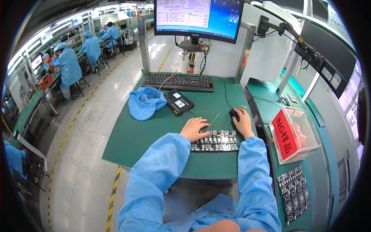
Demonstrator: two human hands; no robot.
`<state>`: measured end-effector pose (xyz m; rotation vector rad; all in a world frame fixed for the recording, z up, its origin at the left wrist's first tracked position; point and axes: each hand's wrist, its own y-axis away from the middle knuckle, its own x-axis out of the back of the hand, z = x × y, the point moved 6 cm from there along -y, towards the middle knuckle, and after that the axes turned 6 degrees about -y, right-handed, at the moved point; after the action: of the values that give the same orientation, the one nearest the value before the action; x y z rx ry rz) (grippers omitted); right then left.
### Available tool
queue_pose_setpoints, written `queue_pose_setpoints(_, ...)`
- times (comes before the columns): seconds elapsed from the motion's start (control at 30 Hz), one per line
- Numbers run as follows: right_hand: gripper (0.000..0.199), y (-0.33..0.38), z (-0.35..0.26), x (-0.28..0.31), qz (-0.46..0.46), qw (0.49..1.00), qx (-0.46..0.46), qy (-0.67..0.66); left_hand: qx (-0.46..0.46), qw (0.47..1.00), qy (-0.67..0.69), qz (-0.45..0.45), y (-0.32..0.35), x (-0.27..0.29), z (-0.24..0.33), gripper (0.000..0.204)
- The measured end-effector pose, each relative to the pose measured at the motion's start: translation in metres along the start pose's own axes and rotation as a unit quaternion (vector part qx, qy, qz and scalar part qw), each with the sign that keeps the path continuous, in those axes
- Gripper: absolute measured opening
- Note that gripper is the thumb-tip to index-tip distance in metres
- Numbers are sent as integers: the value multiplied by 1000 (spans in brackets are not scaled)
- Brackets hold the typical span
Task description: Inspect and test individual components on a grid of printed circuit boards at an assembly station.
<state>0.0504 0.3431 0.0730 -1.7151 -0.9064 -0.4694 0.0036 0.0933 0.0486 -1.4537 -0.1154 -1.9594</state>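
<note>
- Workshop floor (pixel 91 139), pale and tiled, marked with yellow-and-black tape; workers in blue (pixel 69 69) are seated along a production line at left.
- Green-topped table (pixel 133 145), set in the middle; a monitor (pixel 197 17), lit, is mounted beyond its far edge.
- Circuit-board panel (pixel 222 145), laid flat near the front of the table, between the two forearms.
- Left hand (pixel 194 129), placed at the panel's upper left corner; whether the panel is gripped or merely touched cannot be told.
- Right hand (pixel 244 123), closed over a black mouse (pixel 233 114), beyond the panel's upper right corner.
- Black keyboard (pixel 179 81), set along the far edge.
- Blue cap (pixel 145 103), laid beside a black box (pixel 179 103) from which a thin wire (pixel 217 111) is run.
- Clear bin (pixel 306 147), red-signed, and further board panels (pixel 295 195), kept on the right-hand bench (pixel 266 94).
</note>
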Motion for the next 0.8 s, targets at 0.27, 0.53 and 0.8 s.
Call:
queue_pose_setpoints(0.27, 41, -1, -1, 0, -2, 1000, 1, -2, 0, 1000, -5, -3, 0, 0, 0, 47)
queue_pose_setpoints(0.53, 41, -1, 0, 1, -16, 1000, -9, 4, 0, 1000, -2, -10, 0, -2, 1, 47)
queue_pose_setpoints(0.8, 42, -1, -1, 1, -14, 1000, -10, 4, 2, 1000, -5, -16, 0, -1, 0, 48)
